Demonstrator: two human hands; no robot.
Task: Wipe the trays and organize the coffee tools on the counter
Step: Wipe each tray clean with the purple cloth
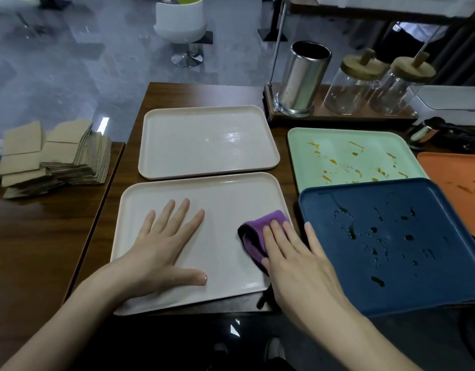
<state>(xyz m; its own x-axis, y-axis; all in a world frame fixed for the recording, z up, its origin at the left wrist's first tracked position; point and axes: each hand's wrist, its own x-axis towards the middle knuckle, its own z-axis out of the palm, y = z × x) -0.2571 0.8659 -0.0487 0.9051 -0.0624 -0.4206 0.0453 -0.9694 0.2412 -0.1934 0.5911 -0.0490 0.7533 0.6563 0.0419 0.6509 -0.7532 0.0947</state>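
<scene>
Single head-worn view looks forward and steeply down, close over the counter (284,121).

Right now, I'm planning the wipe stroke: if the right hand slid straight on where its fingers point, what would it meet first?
Probably the raised far rim of the near beige tray, the purple cloth under the right hand touching first; the far beige tray lies beyond.

No text, label, brand or number can be read on anything in view
</scene>
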